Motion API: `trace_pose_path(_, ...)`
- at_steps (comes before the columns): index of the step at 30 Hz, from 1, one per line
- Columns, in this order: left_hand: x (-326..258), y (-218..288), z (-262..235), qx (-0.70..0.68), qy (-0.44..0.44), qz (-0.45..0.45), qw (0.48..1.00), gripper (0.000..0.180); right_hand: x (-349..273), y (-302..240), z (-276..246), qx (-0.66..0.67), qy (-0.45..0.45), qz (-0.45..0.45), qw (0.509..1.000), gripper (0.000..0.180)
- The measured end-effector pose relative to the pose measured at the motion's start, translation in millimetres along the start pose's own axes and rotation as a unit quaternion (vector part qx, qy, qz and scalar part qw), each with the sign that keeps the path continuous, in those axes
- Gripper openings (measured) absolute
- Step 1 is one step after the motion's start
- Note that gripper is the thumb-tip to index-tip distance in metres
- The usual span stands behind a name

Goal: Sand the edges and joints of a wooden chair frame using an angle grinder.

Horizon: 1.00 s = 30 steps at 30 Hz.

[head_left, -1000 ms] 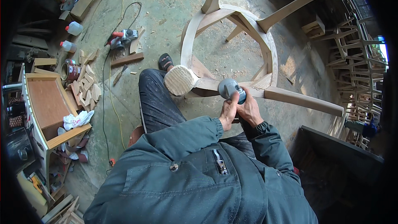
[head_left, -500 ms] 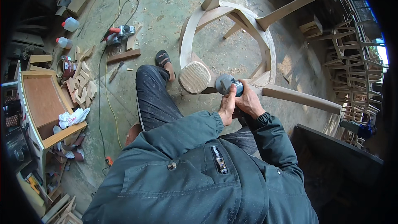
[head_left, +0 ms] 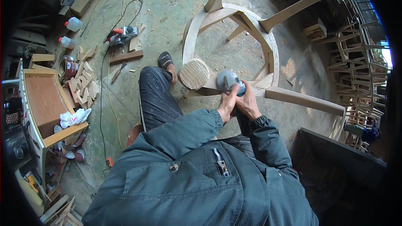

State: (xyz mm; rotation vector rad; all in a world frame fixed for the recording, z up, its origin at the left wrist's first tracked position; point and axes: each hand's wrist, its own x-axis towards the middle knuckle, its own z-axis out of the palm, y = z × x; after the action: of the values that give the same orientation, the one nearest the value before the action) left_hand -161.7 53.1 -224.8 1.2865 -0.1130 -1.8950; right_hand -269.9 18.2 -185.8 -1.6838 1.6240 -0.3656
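Observation:
Both of my hands wrap around an angle grinder [head_left: 227, 80] with a round grey head and a bluish body. My left hand [head_left: 227, 104] is closed on its near left side. Gripping the right side is my right hand [head_left: 249, 102]. The grinder's head is over the near part of a round wooden frame [head_left: 190, 37] with splayed legs; whether it touches the wood cannot be seen. Just left of the grinder is a leg's broad end [head_left: 194, 74], pale and ridged.
An electric planer [head_left: 123, 34] lies on the floor at the left, beside a wood block [head_left: 126, 56] and a chisel [head_left: 119, 72]. Farther left are wood offcuts [head_left: 86, 79] and an open wooden box [head_left: 45, 100]. A yellow cord [head_left: 111, 102] crosses the floor. Chair frames [head_left: 354, 62] are stacked right.
The grinder and both hands have shifted slightly left and its head has tilted to show more of its top. The ridged leg end appears slightly farther left and up.

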Motion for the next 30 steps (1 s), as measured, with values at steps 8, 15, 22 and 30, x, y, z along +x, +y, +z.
trace_pose_path(8, 26.6, 57.7, -44.1, -0.012, 0.049, -0.019, 0.999, 0.089, 62.6, -50.1, 26.0, -0.006, -0.089, -0.017, 0.996, 0.089)
trace_pose_path(15, -5.9, 11.2, -51.3, 0.009, 0.042, 0.036, 0.998, 0.095, 11.9, -45.9, 29.2, -0.025, -0.084, -0.008, 0.996, 0.083)
trace_pose_path(22, -56.5, -11.3, -38.9, -0.038, 0.019, 0.03, 0.999, 0.1, -35.9, -45.8, 15.2, -0.069, -0.113, 0.021, 0.991, 0.08)
trace_pose_path(30, -32.5, 8.5, -48.4, -0.004, -0.016, -0.003, 1.0, 0.09, -0.5, 11.1, 55.9, 0.002, -0.063, -0.045, 0.997, 0.085)
